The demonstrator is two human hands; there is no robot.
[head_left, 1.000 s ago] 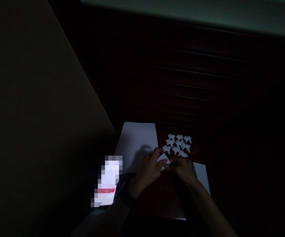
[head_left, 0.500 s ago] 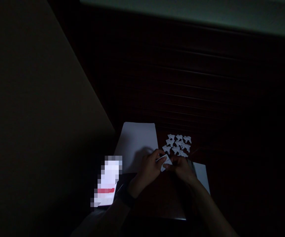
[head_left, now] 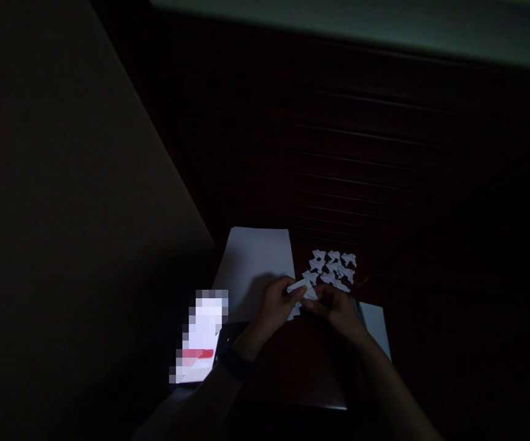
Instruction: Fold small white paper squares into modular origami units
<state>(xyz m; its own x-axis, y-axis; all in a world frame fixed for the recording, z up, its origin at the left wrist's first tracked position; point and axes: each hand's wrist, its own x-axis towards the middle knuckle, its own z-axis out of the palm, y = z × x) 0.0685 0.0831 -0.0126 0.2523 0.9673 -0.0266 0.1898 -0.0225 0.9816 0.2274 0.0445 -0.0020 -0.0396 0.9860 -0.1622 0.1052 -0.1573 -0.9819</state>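
Between my two hands is a small piece of folded white paper (head_left: 309, 290), held above the dark table. My left hand (head_left: 276, 306) pinches its left side, with the thumb on top. The fingers of my right hand (head_left: 336, 307) are closed at its right corner. Just below my left fingertips shows another bit of white paper (head_left: 294, 313), partly hidden by the hand. Beyond my hands several small folded paper figures (head_left: 333, 267) lie grouped in rough rows. A dark band circles my left wrist.
A stack of white sheets (head_left: 258, 260) lies behind my left hand. At the left a lit screen (head_left: 201, 337) glows, partly pixelated. White paper (head_left: 375, 327) lies right of my right forearm. The dark table (head_left: 302, 373) ends at a front edge; a dark slatted surface (head_left: 338, 153) stands behind.
The folded paper has turned in my hands, and its long edge now slants up to the right. My left fingers have shifted, and the bit of paper below them has come into view.
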